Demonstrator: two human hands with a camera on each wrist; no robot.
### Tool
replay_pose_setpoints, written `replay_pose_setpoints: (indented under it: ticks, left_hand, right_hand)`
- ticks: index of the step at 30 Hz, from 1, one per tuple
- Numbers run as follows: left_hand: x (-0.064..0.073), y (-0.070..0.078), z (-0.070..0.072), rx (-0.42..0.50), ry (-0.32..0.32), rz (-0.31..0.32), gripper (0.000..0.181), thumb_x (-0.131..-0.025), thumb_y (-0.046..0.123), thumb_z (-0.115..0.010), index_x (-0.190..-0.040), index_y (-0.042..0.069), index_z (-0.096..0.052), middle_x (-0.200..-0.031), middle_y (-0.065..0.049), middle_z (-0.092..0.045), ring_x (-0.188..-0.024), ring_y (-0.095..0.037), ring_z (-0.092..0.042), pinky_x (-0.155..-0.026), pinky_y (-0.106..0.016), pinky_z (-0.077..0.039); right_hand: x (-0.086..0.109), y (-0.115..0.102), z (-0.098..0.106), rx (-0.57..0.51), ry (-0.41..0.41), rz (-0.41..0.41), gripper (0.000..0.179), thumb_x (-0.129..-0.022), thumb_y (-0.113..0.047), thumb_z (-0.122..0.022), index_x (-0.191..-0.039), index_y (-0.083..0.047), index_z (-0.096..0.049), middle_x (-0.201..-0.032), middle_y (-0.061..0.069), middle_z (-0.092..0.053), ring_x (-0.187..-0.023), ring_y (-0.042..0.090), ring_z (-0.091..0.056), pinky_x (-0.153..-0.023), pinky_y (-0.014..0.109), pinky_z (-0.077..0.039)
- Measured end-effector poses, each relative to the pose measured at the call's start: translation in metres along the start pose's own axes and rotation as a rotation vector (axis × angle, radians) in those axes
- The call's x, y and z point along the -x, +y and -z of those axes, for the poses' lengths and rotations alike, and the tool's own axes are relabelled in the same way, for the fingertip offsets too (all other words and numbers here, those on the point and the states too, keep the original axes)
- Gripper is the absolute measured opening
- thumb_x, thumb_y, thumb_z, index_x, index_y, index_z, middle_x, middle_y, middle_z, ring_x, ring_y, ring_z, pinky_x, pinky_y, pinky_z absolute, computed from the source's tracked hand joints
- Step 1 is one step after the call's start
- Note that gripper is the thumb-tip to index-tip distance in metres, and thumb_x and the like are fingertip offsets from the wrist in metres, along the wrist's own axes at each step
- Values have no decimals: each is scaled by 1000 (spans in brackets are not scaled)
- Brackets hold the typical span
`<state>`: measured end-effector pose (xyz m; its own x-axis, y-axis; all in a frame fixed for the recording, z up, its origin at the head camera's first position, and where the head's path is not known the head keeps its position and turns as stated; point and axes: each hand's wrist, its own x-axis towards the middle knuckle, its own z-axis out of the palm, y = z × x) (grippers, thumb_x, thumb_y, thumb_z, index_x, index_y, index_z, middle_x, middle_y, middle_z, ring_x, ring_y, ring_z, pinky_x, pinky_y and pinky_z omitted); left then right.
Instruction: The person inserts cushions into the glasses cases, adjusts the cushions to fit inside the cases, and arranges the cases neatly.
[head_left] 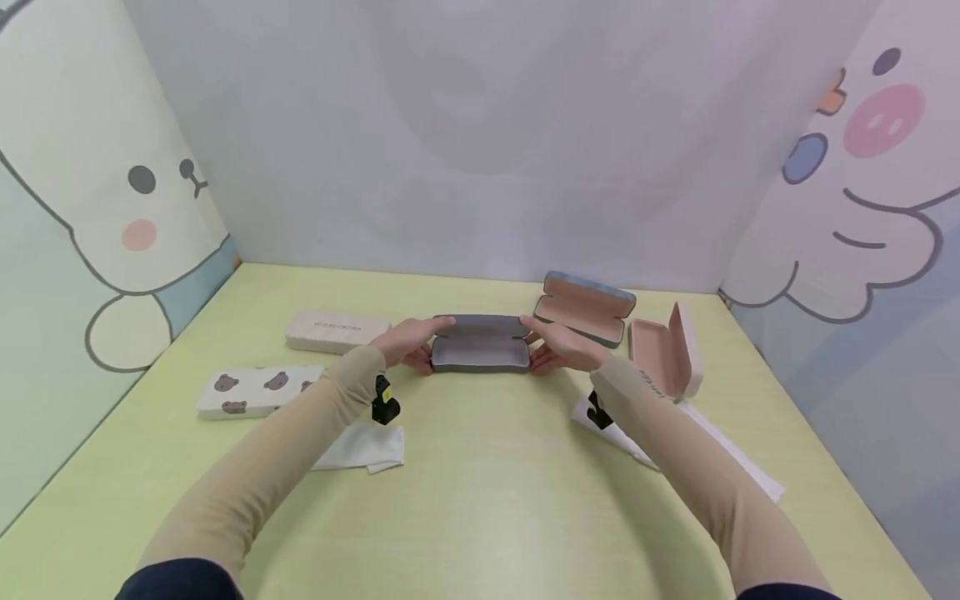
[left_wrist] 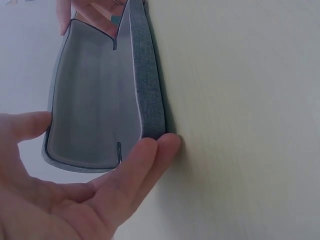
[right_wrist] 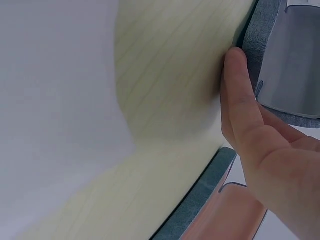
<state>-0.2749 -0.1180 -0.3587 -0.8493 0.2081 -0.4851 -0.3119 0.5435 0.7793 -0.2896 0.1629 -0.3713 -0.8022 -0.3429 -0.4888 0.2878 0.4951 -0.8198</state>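
An open glasses case [head_left: 480, 353], dark blue-grey outside with a grey lining, sits mid-table with its lid raised and its inside facing me. At its left end, my left hand [head_left: 407, 341] grips it; the left wrist view shows the thumb at the lid's edge and fingertips against the base's front corner. My right hand [head_left: 564, 345] holds the opposite end, thumb by the lid in the head view. Fingers lie along the base's corner in the right wrist view, where the thumb is out of sight. Nothing lies in the visible part of the lining.
Behind right stands an open blue case [head_left: 585, 305] with pink lining; nearer is an open pink case [head_left: 654, 350]. On the left lie a closed pale case [head_left: 335, 330] and a bear-print case [head_left: 255, 392]. White cloths [head_left: 367, 447] lie near both forearms. Printed curtains border the table.
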Motion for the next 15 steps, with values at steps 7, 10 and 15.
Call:
replay_pose_setpoints:
  ticks: [7, 10, 15]
  left_hand:
    - [4, 4, -1, -11, 5, -5, 79, -93, 57, -45, -144, -3, -33, -118, -30, -59, -80, -25, -68, -82, -36, -57]
    - [5, 5, 0, -10, 4, -5, 79, -94, 57, -45, -144, -3, -33, -119, -29, -58, -78, -24, -68, -82, -36, -57]
    - [7, 3, -1, -17, 7, 0, 80, -94, 58, -44, -144, -4, -34, -119, -29, -58, -82, -27, -69, -83, -37, -57]
  right_hand:
    - [1, 0, 3, 11, -19, 4, 74, -98, -59, -33, -137, 3, -39, -99, 16, -56, -84, 23, -61, -83, 35, -56]
    - [1, -1, 2, 5, -14, -3, 74, -98, -59, -33, -137, 3, -39, -99, 16, -56, -84, 23, -61, -83, 35, -56]
    - [2, 0, 1, 2, -20, -12, 74, -98, -60, -33, -137, 3, -39, -101, 17, -56, -86, 24, -61, -85, 36, -55]
